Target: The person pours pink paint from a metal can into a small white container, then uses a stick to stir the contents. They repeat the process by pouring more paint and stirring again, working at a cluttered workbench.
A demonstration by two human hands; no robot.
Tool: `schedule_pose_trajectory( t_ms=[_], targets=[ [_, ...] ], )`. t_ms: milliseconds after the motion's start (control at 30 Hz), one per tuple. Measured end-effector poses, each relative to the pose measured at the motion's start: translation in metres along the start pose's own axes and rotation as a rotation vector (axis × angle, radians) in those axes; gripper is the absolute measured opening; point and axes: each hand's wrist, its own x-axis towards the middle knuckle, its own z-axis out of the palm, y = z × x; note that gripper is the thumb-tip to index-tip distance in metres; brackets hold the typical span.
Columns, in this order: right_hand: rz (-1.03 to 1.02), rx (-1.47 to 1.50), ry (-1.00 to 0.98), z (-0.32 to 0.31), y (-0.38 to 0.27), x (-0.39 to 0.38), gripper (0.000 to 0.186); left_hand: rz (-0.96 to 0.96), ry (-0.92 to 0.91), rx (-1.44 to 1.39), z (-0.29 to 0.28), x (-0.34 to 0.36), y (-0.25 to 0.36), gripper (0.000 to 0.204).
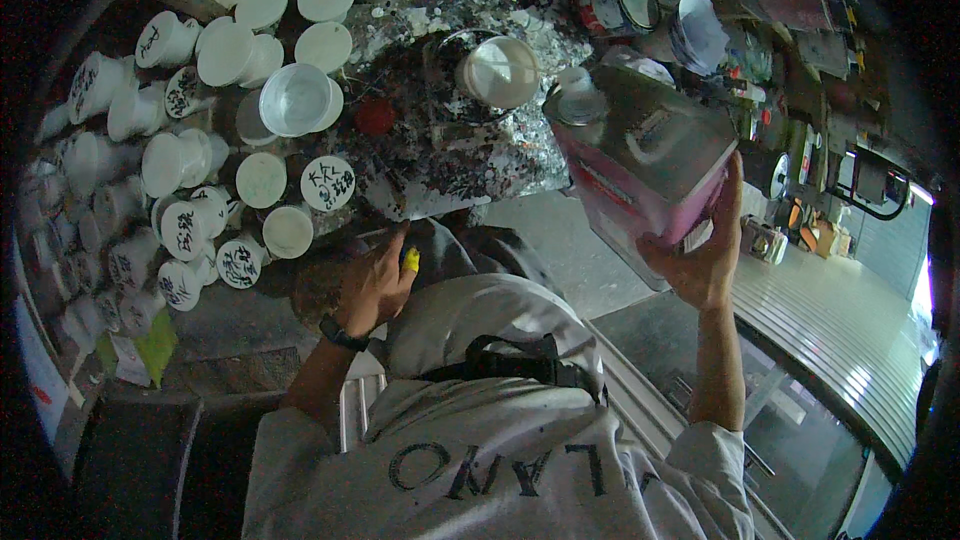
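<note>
On the right, my right hand [708,250] grips the side and lower edge of a rectangular pink-and-grey can [620,175]. The can is tilted, and a handle shows on its grey top. At its far left corner is a round, translucent cap-like piece [580,105]. My left hand [375,285] is low by my lap, with its fingers partly curled around a small yellow thing [411,260] whose kind I cannot make out. Left of the can, a white cup [502,72] stands on the paint-stained bench [420,195], with pale contents inside.
Many white lidded tubs [185,230] crowd the left side, some with dark handwriting. An open white cup [296,100] and a round red thing [375,117] are nearer the bench. Behind the can stand a paint tin [638,5] and a paper-like cone [700,32].
</note>
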Motion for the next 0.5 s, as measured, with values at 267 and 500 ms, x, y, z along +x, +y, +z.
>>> schedule_pose_trajectory(
  t_ms=[267, 500],
  targets=[
    [-0.062, 0.18, 0.131, -0.009, 0.075, -0.076, 0.144, 0.326, 0.338, 0.06, -0.003, -0.001, 0.038, 0.061],
    [-0.249, 0.025, -0.073, -0.032, 0.09, -0.106, 0.14, 0.413, 0.247, -0.28, -0.063, -0.002, 0.15, 0.057]
  ],
)
